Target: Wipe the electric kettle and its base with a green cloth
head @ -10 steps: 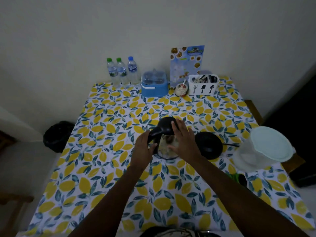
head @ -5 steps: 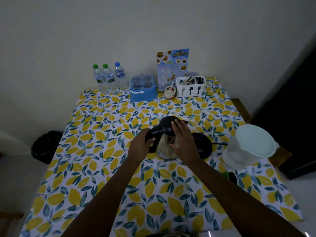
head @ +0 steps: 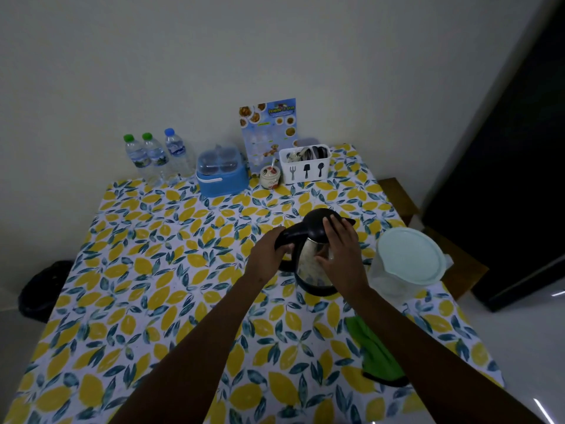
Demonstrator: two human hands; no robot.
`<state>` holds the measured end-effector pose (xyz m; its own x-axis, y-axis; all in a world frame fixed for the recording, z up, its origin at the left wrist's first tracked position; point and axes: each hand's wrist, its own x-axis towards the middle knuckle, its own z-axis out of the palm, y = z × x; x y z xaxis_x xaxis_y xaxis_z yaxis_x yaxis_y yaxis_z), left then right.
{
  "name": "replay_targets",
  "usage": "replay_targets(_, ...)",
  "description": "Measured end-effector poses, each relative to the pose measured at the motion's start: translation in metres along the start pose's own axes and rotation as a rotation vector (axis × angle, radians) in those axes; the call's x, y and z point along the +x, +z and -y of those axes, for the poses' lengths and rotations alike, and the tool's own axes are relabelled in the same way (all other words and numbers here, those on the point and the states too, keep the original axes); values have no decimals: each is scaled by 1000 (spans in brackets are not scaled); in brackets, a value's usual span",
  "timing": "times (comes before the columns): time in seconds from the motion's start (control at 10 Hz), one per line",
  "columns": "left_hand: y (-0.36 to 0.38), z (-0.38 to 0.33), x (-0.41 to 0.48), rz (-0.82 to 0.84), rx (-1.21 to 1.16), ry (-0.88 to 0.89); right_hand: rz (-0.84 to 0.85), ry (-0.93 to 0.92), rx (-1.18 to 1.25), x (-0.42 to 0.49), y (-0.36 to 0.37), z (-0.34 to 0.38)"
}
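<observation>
The electric kettle (head: pixel 312 261), steel with a black lid and handle, stands right of the table's centre. My left hand (head: pixel 267 254) grips its black handle on the left side. My right hand (head: pixel 341 249) lies against its right side, fingers up on the lid and thumb on the steel. A black ring (head: pixel 318 290) shows under the kettle; I cannot tell whether it is the base. The green cloth (head: pixel 377 354) lies crumpled on the table under my right forearm, apart from both hands.
A lidded translucent container (head: pixel 409 258) stands close to the kettle's right. Along the wall are three water bottles (head: pixel 156 157), a blue box (head: pixel 221 172), a menu card (head: pixel 269 133), a small jar (head: pixel 269 176) and a cutlery holder (head: pixel 305 165). A black bin (head: pixel 42 289) sits left of the table.
The kettle has moved right, with both hands on it, over the spot where the separate black base lay. The base no longer shows beside it. The green cloth has come into view.
</observation>
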<state>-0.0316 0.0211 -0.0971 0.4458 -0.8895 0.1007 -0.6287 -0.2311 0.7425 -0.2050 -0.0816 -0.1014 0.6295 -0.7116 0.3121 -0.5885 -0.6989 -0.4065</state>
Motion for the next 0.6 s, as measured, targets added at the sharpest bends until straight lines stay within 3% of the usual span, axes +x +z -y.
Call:
replay_targets(0.3,4,-12,1,6,-49,39,15,56,13,-6,12,-10)
replay_targets(0.5,0,-22,5,27,117,-19,-45,-37,-83,0,4,-6)
replay_targets(0.6,-10,-28,12,0,195,45,-45,-111,-117,14,-2,0)
